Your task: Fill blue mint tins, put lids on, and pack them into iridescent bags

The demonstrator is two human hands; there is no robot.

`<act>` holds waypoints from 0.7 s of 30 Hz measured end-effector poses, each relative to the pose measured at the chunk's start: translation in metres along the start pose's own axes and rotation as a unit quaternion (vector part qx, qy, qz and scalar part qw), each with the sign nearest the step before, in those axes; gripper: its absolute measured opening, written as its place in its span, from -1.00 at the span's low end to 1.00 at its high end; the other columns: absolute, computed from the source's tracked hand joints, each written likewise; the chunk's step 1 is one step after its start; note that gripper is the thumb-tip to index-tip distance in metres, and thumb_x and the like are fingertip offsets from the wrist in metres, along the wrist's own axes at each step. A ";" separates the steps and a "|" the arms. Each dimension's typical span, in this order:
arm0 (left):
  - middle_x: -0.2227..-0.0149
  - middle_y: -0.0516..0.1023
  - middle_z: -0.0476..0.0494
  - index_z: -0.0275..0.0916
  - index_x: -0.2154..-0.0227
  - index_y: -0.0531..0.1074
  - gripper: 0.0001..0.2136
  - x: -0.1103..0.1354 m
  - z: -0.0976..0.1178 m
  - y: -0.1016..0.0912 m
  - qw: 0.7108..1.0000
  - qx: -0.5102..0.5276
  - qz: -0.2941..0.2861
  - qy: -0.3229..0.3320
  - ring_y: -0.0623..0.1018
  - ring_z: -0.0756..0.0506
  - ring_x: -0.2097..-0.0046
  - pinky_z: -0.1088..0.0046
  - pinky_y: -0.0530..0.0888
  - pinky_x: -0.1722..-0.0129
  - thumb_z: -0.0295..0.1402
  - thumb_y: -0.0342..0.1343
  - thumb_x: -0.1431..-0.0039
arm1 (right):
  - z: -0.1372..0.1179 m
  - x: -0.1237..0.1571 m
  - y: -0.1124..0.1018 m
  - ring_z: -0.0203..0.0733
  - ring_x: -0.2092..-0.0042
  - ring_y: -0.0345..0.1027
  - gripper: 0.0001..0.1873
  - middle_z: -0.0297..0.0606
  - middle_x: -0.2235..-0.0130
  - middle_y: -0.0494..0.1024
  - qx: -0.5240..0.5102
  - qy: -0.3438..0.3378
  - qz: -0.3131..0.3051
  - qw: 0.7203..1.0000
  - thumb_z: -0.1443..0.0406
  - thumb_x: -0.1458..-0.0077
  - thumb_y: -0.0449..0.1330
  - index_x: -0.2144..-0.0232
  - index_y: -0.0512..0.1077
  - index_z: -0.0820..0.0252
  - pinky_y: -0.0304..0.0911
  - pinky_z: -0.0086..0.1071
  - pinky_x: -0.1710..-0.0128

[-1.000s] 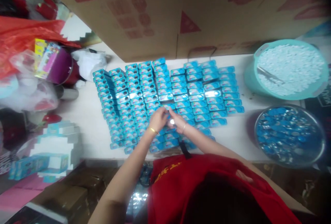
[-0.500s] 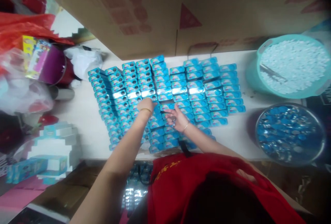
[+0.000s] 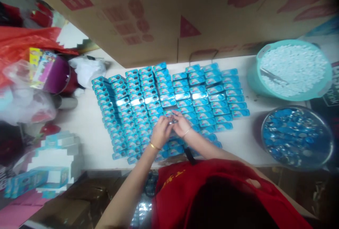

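Observation:
My left hand (image 3: 161, 132) and my right hand (image 3: 181, 124) meet over the middle of the rows of small blue boxes (image 3: 202, 108). The fingers of both are closed and pinched together. Between the fingertips is something small, with a shiny, metallic glint; blur and the fingers hide its shape. In the left rows, dark round openings show on the box tops, while blue round spots mark the boxes farther right. My forearms cover part of the nearest rows.
At the right stand a turquoise bucket (image 3: 253, 77) of small white pieces, with metal tweezers (image 3: 274, 76) on top, and a bowl (image 3: 331, 140) of blue and silvery discs. A large cardboard carton (image 3: 156, 17) walls the back. Folded blue-white cartons (image 3: 57, 155) and bags (image 3: 87, 71) lie left.
My left hand has come back from a box in the middle rows and moved right and nearer to me, joining my right hand. The view has shifted slightly.

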State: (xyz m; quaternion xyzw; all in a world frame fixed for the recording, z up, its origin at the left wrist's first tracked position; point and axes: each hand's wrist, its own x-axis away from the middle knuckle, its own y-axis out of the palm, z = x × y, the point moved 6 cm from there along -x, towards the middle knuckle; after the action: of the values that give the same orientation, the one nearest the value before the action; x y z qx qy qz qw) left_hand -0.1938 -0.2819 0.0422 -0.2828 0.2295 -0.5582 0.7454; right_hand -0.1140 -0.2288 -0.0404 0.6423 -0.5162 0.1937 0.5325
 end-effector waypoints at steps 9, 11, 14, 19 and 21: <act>0.20 0.53 -0.20 -0.22 0.28 0.51 -0.79 -0.058 -0.087 -0.017 0.986 -0.157 0.029 -0.039 0.45 -0.14 0.14 0.26 0.33 0.09 -0.33 -0.03 -0.26 | -0.040 -0.008 0.023 -0.10 0.09 0.40 -0.65 -0.15 0.11 0.55 0.573 -0.325 -0.098 0.746 0.26 -0.22 -0.08 0.08 0.42 0.17 0.26 -0.26 0.07; 0.14 0.55 -0.19 -0.18 0.21 0.53 -0.78 -0.056 -0.093 -0.016 0.980 -0.194 0.010 -0.053 0.45 -0.18 0.10 0.20 0.29 0.06 -0.32 -0.03 -0.26 | -0.038 -0.012 0.034 -0.08 0.07 0.40 -0.57 -0.13 0.06 0.54 0.683 -0.301 -0.107 0.657 0.25 -0.26 -0.11 -0.09 0.34 0.14 0.25 -0.26 0.07; 0.02 0.51 -0.21 -0.17 0.06 0.47 -0.71 -0.052 -0.095 -0.024 0.972 -0.206 0.051 -0.102 0.41 -0.22 -0.01 0.15 0.26 -0.02 -0.25 -0.05 -0.26 | -0.034 -0.021 0.053 -0.03 0.10 0.41 -0.50 -0.09 0.07 0.55 0.783 -0.261 -0.114 0.554 0.26 -0.29 -0.14 -0.25 0.17 0.08 0.23 -0.23 0.10; -0.32 0.09 -0.23 -0.20 -0.26 0.09 -0.36 -0.061 -0.107 -0.024 0.951 -0.217 0.045 -0.216 0.04 -0.26 -0.34 0.06 0.07 -0.25 -0.18 0.06 -0.13 | -0.020 -0.038 0.069 -0.01 0.11 0.40 -0.39 -0.02 0.09 0.54 0.842 -0.232 -0.135 0.468 0.40 -0.19 -0.02 -0.28 0.09 0.06 0.21 -0.20 0.09; -0.38 -0.13 -0.22 -0.21 -0.32 -0.08 -0.22 -0.068 -0.116 -0.020 0.937 -0.222 0.006 -0.270 -0.17 -0.30 -0.38 -0.05 -0.06 -0.28 -0.14 0.09 -0.07 | -0.015 -0.044 0.069 -0.01 0.11 0.39 -0.34 -0.01 0.12 0.54 0.848 -0.230 -0.139 0.456 0.45 -0.14 0.01 -0.28 0.09 0.05 0.20 -0.18 0.08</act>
State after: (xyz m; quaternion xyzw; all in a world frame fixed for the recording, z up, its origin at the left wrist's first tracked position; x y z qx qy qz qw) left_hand -0.3025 -0.2404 -0.0273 -0.5796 0.1398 -0.3910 0.7011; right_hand -0.1872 -0.1883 -0.0368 0.8610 -0.1038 0.3044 -0.3939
